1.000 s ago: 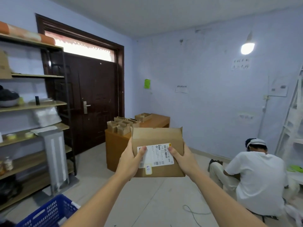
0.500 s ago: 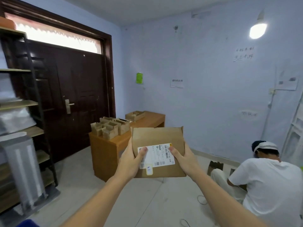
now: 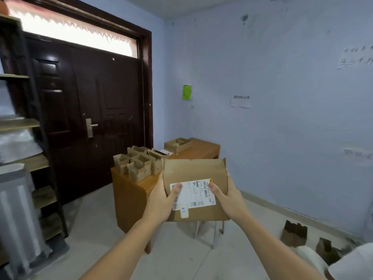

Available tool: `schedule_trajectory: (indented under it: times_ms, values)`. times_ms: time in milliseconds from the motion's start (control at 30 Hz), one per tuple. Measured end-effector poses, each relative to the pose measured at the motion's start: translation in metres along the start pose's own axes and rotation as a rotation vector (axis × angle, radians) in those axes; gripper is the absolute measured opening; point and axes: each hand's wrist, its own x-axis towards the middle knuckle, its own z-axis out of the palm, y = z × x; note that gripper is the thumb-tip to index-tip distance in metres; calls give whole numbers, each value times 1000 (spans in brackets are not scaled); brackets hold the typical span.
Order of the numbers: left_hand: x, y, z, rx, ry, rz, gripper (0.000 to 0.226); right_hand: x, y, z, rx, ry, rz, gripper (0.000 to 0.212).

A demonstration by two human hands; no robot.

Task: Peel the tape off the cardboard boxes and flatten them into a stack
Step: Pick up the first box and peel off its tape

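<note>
Here, a small cardboard box is held up at the lower centre of the frame, clamped between the left hand and the right hand, a thumb pressed on the white shipping label from each side. The box is judged light and fairly stiff, though its thin walls would likely buckle if squeezed. It is best gripped by its side edges. No tape can be made out on the visible face. More open boxes are seen on the wooden desk behind.
</note>
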Motion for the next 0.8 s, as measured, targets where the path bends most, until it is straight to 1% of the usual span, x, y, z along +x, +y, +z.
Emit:
schedule_trajectory:
  times_ms: [100, 233, 367, 500, 567, 633, 700, 800]
  values:
    - [72, -20, 10, 27, 6, -5, 79, 70, 10, 8, -2, 3, 5, 96]
    - [162, -40, 33, 26, -23, 12, 79, 155, 27, 4, 6, 19, 12, 96]
    - [244, -68, 66, 55, -54, 18, 67, 238, 55, -4, -6, 26, 19, 102]
    - [324, -99, 101, 46, -42, 10, 70, 323, 88, -7, -5, 12, -9, 95]
    - [363, -113, 117, 45, -29, 1, 63, 369, 102, -8, -10, -2, -23, 93]
    - [402, -124, 129, 49, -8, -9, 53, 416, 112, -7, -18, -24, -31, 95]
    - [439, -135, 137, 43, 13, -26, 57, 463, 121, -2, -6, -49, -32, 96]
    - [487, -151, 141, 61, 40, -47, 63, 521, 132, 13, 12, -83, -41, 91]
